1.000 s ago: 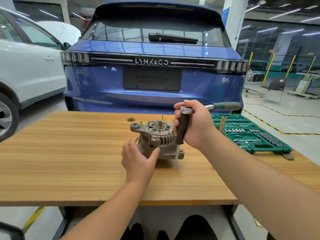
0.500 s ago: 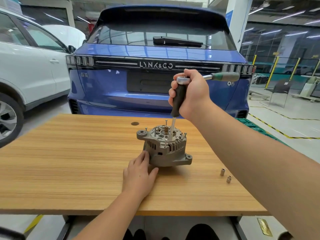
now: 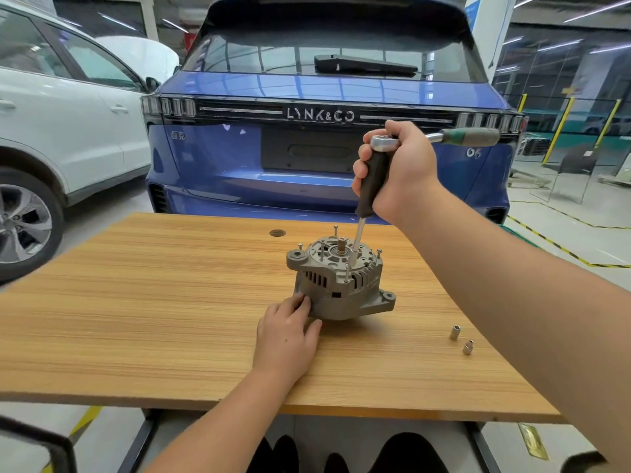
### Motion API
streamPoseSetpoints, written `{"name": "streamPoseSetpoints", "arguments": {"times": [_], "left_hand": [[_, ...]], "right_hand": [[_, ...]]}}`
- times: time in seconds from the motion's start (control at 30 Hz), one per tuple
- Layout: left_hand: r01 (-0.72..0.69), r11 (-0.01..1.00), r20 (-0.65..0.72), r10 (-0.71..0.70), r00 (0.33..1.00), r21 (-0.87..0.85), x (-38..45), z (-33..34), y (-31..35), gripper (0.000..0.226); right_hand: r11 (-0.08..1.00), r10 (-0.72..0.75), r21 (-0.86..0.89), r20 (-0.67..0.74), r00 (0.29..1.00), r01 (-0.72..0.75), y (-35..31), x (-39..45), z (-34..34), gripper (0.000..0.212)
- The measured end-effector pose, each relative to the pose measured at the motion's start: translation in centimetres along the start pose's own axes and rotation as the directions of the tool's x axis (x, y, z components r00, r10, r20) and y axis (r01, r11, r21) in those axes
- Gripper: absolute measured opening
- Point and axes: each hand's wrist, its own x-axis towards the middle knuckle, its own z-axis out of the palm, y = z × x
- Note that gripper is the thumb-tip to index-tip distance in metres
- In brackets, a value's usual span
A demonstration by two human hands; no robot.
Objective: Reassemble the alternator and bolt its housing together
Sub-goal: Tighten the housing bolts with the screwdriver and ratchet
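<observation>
Behind table [image 3: 136, 336] — blue car [image 3: 324, 148]; right hand [image 3: 403, 175] grips driver [image 3: 374, 179], left hand [image 3: 290, 336] steadies alternator [image 3: 338, 285].

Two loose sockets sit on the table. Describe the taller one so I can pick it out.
Start at the wooden table, then look right of the grey alternator, near the right forearm. Two small silver sockets lie there; the taller socket stands upright, farther from the table's front edge than the stubby socket.
</observation>
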Motion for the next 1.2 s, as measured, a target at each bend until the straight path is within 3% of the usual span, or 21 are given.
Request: {"name": "streamPoseSetpoints", "arguments": {"times": [0.4,0.57,0.77,0.97,1.03,1.13,1.2], "left_hand": [[-0.043,0.999,-0.019,0.043,0.999,-0.001,-0.1,-0.2,0.0,0.057],[-0.128,0.992,-0.086,0.129,0.988,0.016,-0.7,-0.1,0.2,0.047],[-0.282,0.955,-0.244,0.297,0.923,0.096,-0.9,0.4,0.0,0.045],[-0.266,0.959,-0.198,0.281,0.939,0.101,-0.9,0.1,0.3,0.044],[-0.18,0.984,-0.161,0.178,0.971,0.004,-0.9,-0.4,0.6,0.043],[-0.029,0.941,-0.226,-0.051,0.973,-0.338,-1.4,-2.5,1.3,0.05],[-0.135,0.892,-0.361,-0.034,0.932,-0.432,-1.1,-4.9,2.6,0.039]], "right_hand": [[0.999,0.02,-0.029,0.023,1.0,-0.02,0.6,-0.1,0.3,0.029],[0.98,-0.136,-0.145,-0.002,0.991,0.134,1.1,-0.2,0.2,0.027],[0.909,-0.32,-0.275,0.024,0.947,0.314,1.8,-0.9,0.1,0.027],[0.771,-0.516,-0.434,0.003,0.857,0.465,2.4,-1.8,-0.1,0.025],[0.729,-0.546,-0.474,0.031,0.837,0.493,2.4,-2.0,-0.4,0.023],[0.72,-0.537,-0.468,0.09,0.839,0.512,2.2,-2.0,-0.8,0.022],[0.753,-0.501,-0.419,0.135,0.855,0.507,1.9,-1.9,-1.0,0.024]]}}
